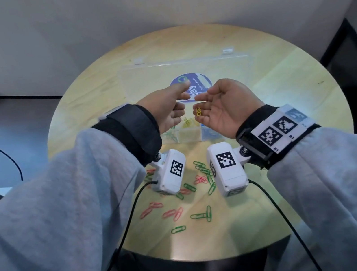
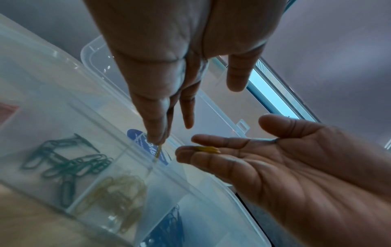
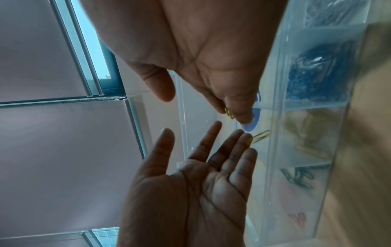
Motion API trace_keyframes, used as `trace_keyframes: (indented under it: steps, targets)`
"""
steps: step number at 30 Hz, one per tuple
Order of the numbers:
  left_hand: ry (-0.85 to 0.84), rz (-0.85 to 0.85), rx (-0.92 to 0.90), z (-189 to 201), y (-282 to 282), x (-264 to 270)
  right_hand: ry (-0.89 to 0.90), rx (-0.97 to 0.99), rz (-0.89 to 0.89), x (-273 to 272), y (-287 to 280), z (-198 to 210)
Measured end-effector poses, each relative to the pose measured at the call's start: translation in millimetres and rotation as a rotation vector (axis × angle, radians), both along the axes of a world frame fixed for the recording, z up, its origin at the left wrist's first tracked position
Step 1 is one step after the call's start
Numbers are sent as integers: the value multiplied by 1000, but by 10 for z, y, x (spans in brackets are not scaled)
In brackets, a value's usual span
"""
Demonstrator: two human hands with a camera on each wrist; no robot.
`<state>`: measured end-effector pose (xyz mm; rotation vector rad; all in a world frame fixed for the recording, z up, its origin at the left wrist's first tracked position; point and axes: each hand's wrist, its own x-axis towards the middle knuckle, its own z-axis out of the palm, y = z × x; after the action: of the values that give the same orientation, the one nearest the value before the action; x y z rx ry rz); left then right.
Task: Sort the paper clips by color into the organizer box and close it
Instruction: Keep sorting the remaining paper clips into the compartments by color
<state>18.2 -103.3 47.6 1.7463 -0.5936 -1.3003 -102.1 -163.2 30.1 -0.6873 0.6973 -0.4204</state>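
Note:
Both hands hover above the clear organizer box (image 1: 190, 136), palms turned toward each other. My right hand (image 1: 215, 107) is cupped palm up, with a few yellow clips (image 1: 198, 112) lying loose on its fingers (image 2: 211, 157); its thumb stands apart. My left hand (image 1: 168, 111) has straight fingers, and one yellow clip (image 2: 157, 152) hangs at its fingertips over the yellow compartment (image 2: 118, 192). I cannot tell whether that clip is held or falling. Other compartments hold green clips (image 2: 63, 167), blue clips (image 3: 317, 75) and red clips (image 3: 298, 219).
The box lid (image 1: 185, 68) lies open and flat behind the box, with a blue sticker (image 1: 197, 82) on it. Several green and red clips (image 1: 200, 179) are scattered on the round wooden table (image 1: 284, 94) near its front edge. Camera cables trail off the front.

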Motion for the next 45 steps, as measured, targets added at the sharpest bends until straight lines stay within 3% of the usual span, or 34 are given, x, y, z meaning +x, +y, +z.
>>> trace_keyframes:
  steps: [7, 10, 12, 18, 21, 27, 45]
  targets:
    - [-54, -23, -66, -31, 139, 25, 20, -61, 31, -24, 45, -3]
    - [-140, -88, -79, -8, 285, 53, 135, -235, 37, -21, 85, 47]
    - [-284, -173, -54, -9, 397, 82, 271, -407, 90, -42, 126, 94]
    - [-881, -522, 237, -167, 723, 108, 728, -1109, 621, -272, 362, 8]
    - [-978, -652, 386, -278, 817, 53, 918, -1297, 859, -255, 516, -139]
    - [-1063, -791, 437, -456, 838, -58, 1044, -1314, 975, -127, 655, -312]
    - [-1166, -791, 431, -576, 783, -145, 1139, -1416, 1017, -47, 651, -424]
